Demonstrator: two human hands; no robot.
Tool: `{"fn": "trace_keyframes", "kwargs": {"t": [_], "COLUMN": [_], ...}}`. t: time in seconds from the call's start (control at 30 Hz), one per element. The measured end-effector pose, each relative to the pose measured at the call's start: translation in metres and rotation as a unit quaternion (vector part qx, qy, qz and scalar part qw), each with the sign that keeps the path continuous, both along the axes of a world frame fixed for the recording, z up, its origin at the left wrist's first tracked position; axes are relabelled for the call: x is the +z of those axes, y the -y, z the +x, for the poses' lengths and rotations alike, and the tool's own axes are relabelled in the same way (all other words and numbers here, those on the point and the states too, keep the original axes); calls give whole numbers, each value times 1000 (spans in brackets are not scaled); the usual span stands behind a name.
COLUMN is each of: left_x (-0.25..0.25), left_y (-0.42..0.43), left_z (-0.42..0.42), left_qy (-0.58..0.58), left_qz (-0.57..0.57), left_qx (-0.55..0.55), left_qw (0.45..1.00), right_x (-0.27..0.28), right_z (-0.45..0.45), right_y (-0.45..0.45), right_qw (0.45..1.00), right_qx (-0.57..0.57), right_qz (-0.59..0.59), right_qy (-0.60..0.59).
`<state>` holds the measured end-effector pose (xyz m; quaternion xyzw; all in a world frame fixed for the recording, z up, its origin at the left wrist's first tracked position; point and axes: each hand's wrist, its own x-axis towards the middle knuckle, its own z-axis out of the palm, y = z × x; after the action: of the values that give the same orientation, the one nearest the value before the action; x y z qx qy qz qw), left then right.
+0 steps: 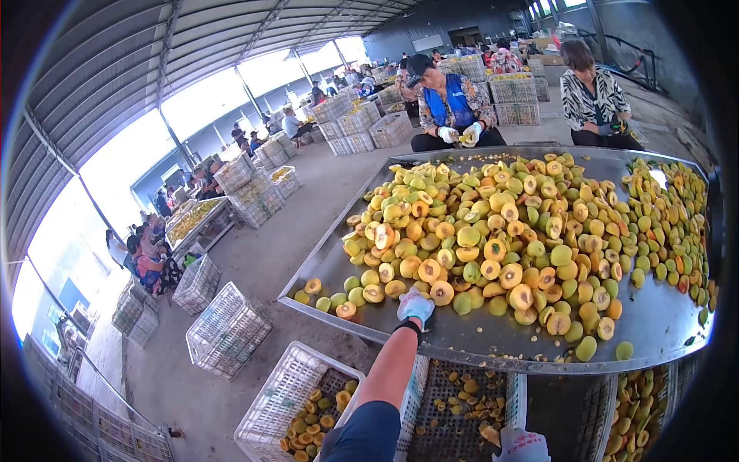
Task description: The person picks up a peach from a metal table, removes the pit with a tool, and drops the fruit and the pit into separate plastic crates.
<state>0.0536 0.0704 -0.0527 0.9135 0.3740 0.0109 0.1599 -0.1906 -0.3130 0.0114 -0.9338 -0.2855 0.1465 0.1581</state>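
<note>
My left hand [416,306], in a whitish glove with a dark band at the wrist, reaches to the near edge of the metal table [469,339]. Its fingers point forward and touch the front of a heap of yellow-green stone fruit [493,231], many of them cut in half. At the bottom edge, my right hand [522,446] wears a white glove with red print. It is low over a crate [443,420] with a few fruit pieces in it. An orange piece [489,434] lies against that glove; the fingers are mostly hidden.
Left of my arm is a white crate [265,400] partly filled with fruit halves. Another crate of fruit [637,408] stands under the table at right. Two people sit across the table, one in a blue vest [450,104]. Stacked crates [231,331] and more workers fill the shed.
</note>
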Motion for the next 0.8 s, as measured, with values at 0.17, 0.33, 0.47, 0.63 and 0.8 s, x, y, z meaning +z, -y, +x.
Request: {"fn": "trace_keyframes", "kwargs": {"t": [0.17,0.33,0.47,0.63,0.8], "left_x": [-6,36,71,119,106], "left_y": [-11,-5,2,45,71], "left_z": [-6,-58,-110,-194,-238], "left_qy": [6,106,226,271,228], "left_qz": [-17,-278,-577,-693,-819], "left_qx": [-9,46,-58,-52,1], "left_qw": [1000,953,783,666,527], "right_x": [-4,7,14,21,0], "right_z": [2,-3,-5,-10,-8], "right_y": [-10,-20,-28,-42,-53], "right_qw": [999,1000,997,995,973], "right_qx": [13,27,7,-5,-45], "right_qz": [-22,-14,57,103,224], "right_qy": [-29,-3,50,10,0]}}
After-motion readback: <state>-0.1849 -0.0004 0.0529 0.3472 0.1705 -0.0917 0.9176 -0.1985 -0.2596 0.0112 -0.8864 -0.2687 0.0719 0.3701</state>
